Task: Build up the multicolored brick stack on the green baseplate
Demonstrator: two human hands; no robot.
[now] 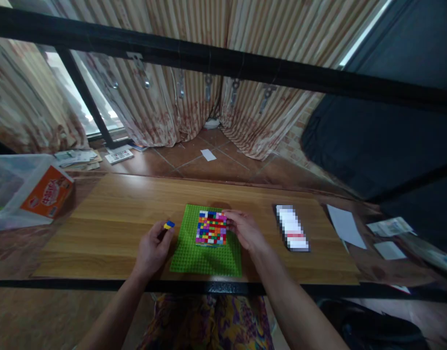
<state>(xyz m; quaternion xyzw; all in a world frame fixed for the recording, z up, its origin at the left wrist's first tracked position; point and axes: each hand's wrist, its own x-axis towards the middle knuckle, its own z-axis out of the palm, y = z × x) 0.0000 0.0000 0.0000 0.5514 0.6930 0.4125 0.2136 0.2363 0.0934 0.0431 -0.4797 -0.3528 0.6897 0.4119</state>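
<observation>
A green studded baseplate point(205, 265) lies on the wooden table. On it sits a block of small toy bricks point(211, 228) in many mixed colours, packed into a near-square shape. Left of the baseplate, my left hand point(154, 245) is closed, pinching blue and yellow toy bricks point(168, 225) between thumb and forefinger. My right hand point(245, 231) has its fingers bent around the right back edge of the block, touching it. Exactly how its fingertips grip is partly hidden.
A phone point(292, 227) lies right of the baseplate on the table point(110, 218). At the left stands a clear plastic bin point(19, 170) with an orange label. Papers point(346, 226) lie beyond the table's right end. A dark metal bar point(216, 61) crosses above the far side.
</observation>
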